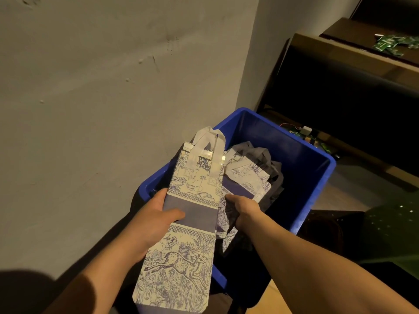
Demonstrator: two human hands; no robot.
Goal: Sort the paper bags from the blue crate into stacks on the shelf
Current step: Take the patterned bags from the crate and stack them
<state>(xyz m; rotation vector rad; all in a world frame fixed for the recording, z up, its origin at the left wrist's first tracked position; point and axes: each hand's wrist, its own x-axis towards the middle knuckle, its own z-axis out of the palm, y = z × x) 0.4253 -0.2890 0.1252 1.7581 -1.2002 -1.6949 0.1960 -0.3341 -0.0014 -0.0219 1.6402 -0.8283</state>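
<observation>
up close, a grey plaster wall [102, 87] fills the left and top of the view, pitted and scuffed. to the right stands a dark wooden shelf [353, 55], its upper board carrying a scatter of small green pieces [394, 45]; the lower bay is too dark to read. below the wall corner sits the blue crate [301, 155], tilted in the view, its near left rim partly hidden by the arms. inside it lies a loose heap of paper bags [249, 175], cream with blue-violet print and pale handles, some crumpled and overlapping. over the crate's left edge a long flat printed bag [188, 223] is held lengthwise, its white ribbon handles [210, 143] pointing away toward the wall, a leaping deer printed on its near end. the left hand [154, 223] grips this bag from its left side, thumb laid across the plain violet band, fingers tucked underneath and out of sight. the right hand [240, 209] reaches into the crate just beside that bag, fingers curled around the crumpled edge of another bag in the heap.
</observation>
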